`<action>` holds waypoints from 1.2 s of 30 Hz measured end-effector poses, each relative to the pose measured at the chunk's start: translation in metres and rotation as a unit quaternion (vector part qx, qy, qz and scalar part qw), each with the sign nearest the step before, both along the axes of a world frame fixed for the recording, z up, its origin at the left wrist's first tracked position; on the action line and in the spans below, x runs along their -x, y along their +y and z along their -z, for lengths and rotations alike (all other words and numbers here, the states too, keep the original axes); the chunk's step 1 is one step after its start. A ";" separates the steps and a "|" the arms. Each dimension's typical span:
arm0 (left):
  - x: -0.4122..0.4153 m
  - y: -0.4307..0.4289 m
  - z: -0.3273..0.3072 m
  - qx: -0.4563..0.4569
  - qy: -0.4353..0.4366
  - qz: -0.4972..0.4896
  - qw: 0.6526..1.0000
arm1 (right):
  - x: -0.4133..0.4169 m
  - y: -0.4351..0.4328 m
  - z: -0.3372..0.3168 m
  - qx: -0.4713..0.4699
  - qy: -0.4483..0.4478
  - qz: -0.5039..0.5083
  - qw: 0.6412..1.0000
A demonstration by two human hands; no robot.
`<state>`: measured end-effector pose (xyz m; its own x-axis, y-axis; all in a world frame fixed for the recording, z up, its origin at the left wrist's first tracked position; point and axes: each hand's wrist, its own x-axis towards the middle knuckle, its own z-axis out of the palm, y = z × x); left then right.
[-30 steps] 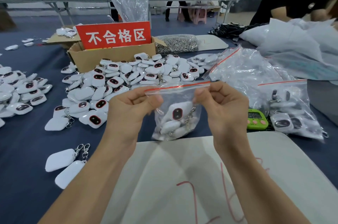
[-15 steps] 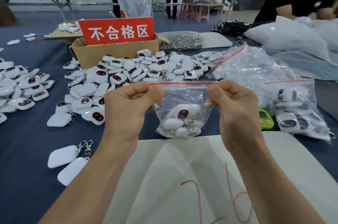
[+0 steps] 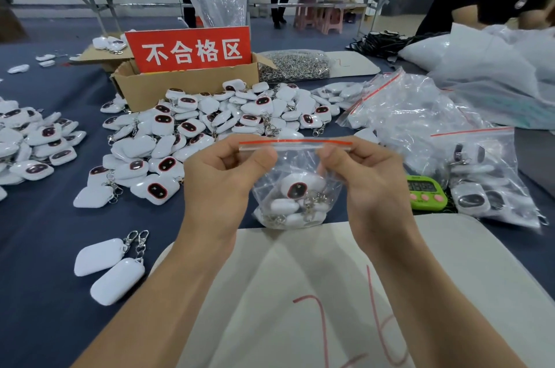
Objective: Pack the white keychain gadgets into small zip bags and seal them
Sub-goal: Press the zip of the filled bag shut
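Head view: the small zip bag (image 3: 300, 163), holding several white keychain gadgets (image 3: 295, 189), is held up over the desk (image 3: 39, 247), its red-lined zip strip (image 3: 295, 144) pinched at either end by the left hand (image 3: 222, 184) and right hand (image 3: 372, 184). This looks like the sealing step; the next move calls for pressing along the strip's middle to close it.

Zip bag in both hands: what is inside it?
White keychain gadgets with metal clasps lie bunched at the bottom of the zip bag; one shows its dark, red-rimmed face. Their count is unclear: they overlap, and the left hand and right hand cover the bag's sides.
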<state>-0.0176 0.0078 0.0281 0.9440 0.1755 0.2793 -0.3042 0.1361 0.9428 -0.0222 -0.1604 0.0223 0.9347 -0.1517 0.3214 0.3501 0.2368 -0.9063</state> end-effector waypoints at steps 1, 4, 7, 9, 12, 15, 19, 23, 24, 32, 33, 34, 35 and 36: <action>0.001 -0.001 0.000 -0.004 0.002 0.007 1.000 | 0.000 0.001 -0.001 -0.014 0.011 -0.004 1.000; 0.000 -0.004 0.002 0.016 0.031 -0.006 0.999 | 0.000 0.003 -0.001 -0.030 0.030 0.002 0.999; -0.001 -0.004 0.003 0.033 0.050 -0.011 0.998 | 0.001 0.007 -0.001 -0.010 0.025 0.009 1.000; 0.000 -0.005 0.001 0.038 0.047 0.004 0.998 | 0.002 0.008 -0.002 0.007 0.022 0.017 1.000; 0.004 -0.005 0.001 0.034 0.045 0.035 0.998 | 0.003 0.009 -0.002 0.007 0.025 0.009 1.000; 0.005 -0.006 0.001 0.031 0.047 0.058 0.997 | 0.003 0.011 -0.001 0.002 0.034 0.005 0.999; 0.005 -0.009 0.000 0.028 0.035 0.050 0.998 | 0.004 0.013 0.000 0.004 0.030 0.001 1.000; 0.004 -0.008 0.001 0.009 0.026 0.044 0.999 | 0.006 0.017 -0.001 0.020 0.040 -0.028 0.999; 0.004 -0.008 0.002 0.008 0.033 0.044 0.998 | 0.007 0.017 -0.001 0.016 0.044 -0.031 0.998; 0.005 -0.011 0.003 -0.041 0.043 0.049 0.997 | 0.009 0.020 -0.001 0.016 0.070 -0.047 0.996; 0.004 -0.011 0.003 -0.041 0.038 0.047 0.997 | 0.009 0.019 -0.002 0.015 0.073 -0.056 0.996; 0.004 -0.011 0.004 -0.043 0.032 0.042 0.998 | 0.009 0.018 -0.002 0.013 0.075 -0.070 0.995; 0.004 -0.011 0.004 -0.042 0.030 0.038 0.998 | 0.009 0.017 -0.003 0.010 0.075 -0.084 0.994; 0.004 -0.012 0.004 -0.041 0.031 0.036 0.998 | 0.009 0.017 -0.003 0.007 0.074 -0.092 0.993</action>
<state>-0.0217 -0.0039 0.0243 0.9692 0.0860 0.2307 -0.2373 0.0759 0.9685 -0.0317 -0.1438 0.0249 0.9833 0.0300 0.1794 0.1648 0.2710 -0.9484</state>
